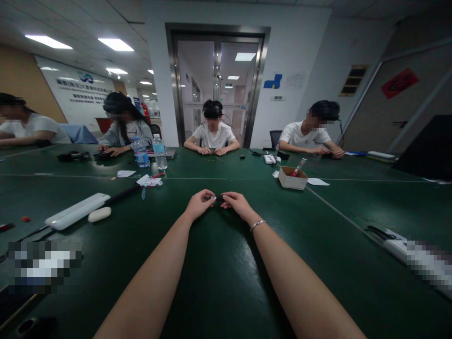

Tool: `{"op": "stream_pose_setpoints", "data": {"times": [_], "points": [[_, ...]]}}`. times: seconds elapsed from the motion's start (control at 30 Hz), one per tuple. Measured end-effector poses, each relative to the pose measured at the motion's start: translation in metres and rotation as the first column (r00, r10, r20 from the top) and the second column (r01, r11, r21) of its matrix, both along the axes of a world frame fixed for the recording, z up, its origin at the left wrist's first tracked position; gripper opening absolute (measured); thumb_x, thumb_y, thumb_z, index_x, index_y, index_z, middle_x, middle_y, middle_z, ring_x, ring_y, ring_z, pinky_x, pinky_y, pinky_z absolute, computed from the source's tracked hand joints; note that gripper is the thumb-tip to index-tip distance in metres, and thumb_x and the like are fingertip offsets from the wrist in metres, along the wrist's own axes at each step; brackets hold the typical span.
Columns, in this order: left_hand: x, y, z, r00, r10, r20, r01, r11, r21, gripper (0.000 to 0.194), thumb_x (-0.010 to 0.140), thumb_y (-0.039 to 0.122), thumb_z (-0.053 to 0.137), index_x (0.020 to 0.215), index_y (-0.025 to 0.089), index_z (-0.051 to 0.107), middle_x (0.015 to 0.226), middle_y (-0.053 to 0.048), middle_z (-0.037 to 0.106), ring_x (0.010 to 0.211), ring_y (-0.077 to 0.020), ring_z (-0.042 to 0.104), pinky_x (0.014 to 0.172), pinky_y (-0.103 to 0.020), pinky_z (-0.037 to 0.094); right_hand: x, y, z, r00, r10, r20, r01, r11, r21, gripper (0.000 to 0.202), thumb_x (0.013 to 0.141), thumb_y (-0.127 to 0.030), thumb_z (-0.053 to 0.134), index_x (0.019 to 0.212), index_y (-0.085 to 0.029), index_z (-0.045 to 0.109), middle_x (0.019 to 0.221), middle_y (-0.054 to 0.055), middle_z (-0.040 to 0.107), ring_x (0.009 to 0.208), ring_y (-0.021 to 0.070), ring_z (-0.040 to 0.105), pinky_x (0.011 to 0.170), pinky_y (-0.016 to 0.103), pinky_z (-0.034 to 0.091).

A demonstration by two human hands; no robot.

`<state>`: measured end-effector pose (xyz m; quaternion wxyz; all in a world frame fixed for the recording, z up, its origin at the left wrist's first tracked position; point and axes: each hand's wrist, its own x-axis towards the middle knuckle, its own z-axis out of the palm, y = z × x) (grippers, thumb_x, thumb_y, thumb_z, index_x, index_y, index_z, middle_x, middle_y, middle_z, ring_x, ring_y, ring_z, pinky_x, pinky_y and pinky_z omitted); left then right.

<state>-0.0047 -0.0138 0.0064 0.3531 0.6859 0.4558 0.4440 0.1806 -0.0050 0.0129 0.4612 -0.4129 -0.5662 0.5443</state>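
Observation:
My left hand (199, 204) and my right hand (237, 204) meet over the middle of the dark green table (219, 263). Between their fingertips they pinch a small dark object (219, 198), too small to identify. Both forearms stretch out from the bottom of the view. A thin silver bracelet (257, 224) circles my right wrist.
A white power strip (77, 211) and a small white oval item (99, 214) lie to the left. A cardboard box (292, 178) stands ahead right, two water bottles (151, 151) ahead left. Another white strip (395, 244) lies at right. Several people sit along the far edge.

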Motion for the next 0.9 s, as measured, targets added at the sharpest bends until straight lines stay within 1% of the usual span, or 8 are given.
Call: {"op": "stream_pose_setpoints", "data": {"times": [0.13,0.27,0.33,0.47,0.6,0.67,0.73,0.9], "points": [[0.001,0.004,-0.003,0.998,-0.02,0.053,0.021,1.0,-0.014,0.031,0.074,0.041,0.061,0.095,0.017,0.059,0.091,-0.005,0.063,0.068,-0.0141,0.062,0.067,-0.028,0.049,-0.001,0.0,0.0,1.0,0.005,-0.014,-0.006,1.0,-0.011,0.011,0.086,-0.008,0.055,0.094,-0.009,0.062,0.068,0.005,0.066,0.056,0.0098,0.063,0.052,0.015,0.051],[0.002,0.01,-0.007,0.995,-0.017,0.095,0.023,0.998,-0.06,0.031,0.08,0.044,0.052,0.092,0.016,0.059,0.081,-0.004,0.063,0.065,-0.0137,0.059,0.063,-0.028,0.049,-0.001,0.0,0.0,1.0,-0.002,-0.009,0.002,1.0,-0.02,0.011,0.085,-0.008,0.056,0.094,-0.009,0.062,0.066,0.005,0.065,0.057,0.0103,0.063,0.052,0.015,0.051],[0.001,0.011,-0.008,0.997,-0.012,0.081,0.016,0.998,-0.055,0.029,0.08,0.041,0.053,0.093,0.017,0.059,0.078,-0.004,0.063,0.064,-0.0136,0.059,0.063,-0.028,0.048,-0.001,0.0,-0.001,1.0,-0.001,-0.004,0.001,1.0,-0.013,0.011,0.085,-0.008,0.056,0.094,-0.009,0.062,0.068,0.005,0.066,0.057,0.0106,0.063,0.052,0.016,0.051],[0.0,0.01,-0.006,0.999,-0.006,0.05,0.008,0.999,-0.053,0.026,0.076,0.034,0.057,0.097,0.018,0.059,0.087,-0.004,0.063,0.069,-0.0133,0.059,0.069,-0.028,0.047,0.0,0.0,-0.001,1.0,0.012,-0.003,-0.012,1.0,-0.009,0.012,0.085,-0.008,0.055,0.095,-0.008,0.062,0.068,0.005,0.066,0.056,0.0104,0.063,0.052,0.016,0.051],[0.001,0.008,-0.004,1.0,-0.019,0.019,0.02,0.995,-0.099,0.03,0.083,0.039,0.046,0.098,0.017,0.059,0.078,-0.004,0.062,0.066,-0.0142,0.058,0.066,-0.029,0.046,-0.001,0.0,0.0,1.0,0.009,0.006,-0.009,1.0,0.002,0.012,0.085,-0.007,0.055,0.095,-0.008,0.062,0.067,0.005,0.066,0.056,0.0097,0.063,0.052,0.015,0.05],[0.001,0.008,-0.003,1.0,-0.01,0.014,0.011,0.997,-0.076,0.028,0.081,0.036,0.05,0.098,0.016,0.059,0.075,-0.003,0.061,0.067,-0.0147,0.058,0.067,-0.028,0.046,-0.001,0.0,0.0,1.0,0.004,0.013,-0.004,1.0,0.005,0.012,0.085,-0.007,0.055,0.094,-0.009,0.062,0.068,0.005,0.066,0.055,0.0095,0.063,0.051,0.015,0.05],[0.001,0.008,-0.003,1.0,0.0,0.012,0.001,0.999,-0.044,0.026,0.077,0.032,0.055,0.099,0.018,0.059,0.081,-0.003,0.062,0.072,-0.0147,0.058,0.07,-0.028,0.046,-0.001,0.0,0.0,1.0,0.006,0.014,-0.006,1.0,0.005,0.012,0.085,-0.008,0.056,0.094,-0.009,0.063,0.067,0.004,0.066,0.056,0.0097,0.063,0.052,0.016,0.05],[0.0,0.007,-0.003,1.0,-0.011,-0.009,0.01,0.999,-0.05,0.029,0.081,0.036,0.05,0.103,0.019,0.057,0.079,-0.003,0.061,0.067,-0.014,0.056,0.067,-0.028,0.045,-0.001,0.0,0.0,1.0,0.01,0.016,-0.01,1.0,0.01,0.012,0.084,-0.008,0.056,0.094,-0.009,0.063,0.069,0.004,0.066,0.056,0.0098,0.063,0.052,0.016,0.051]]}}
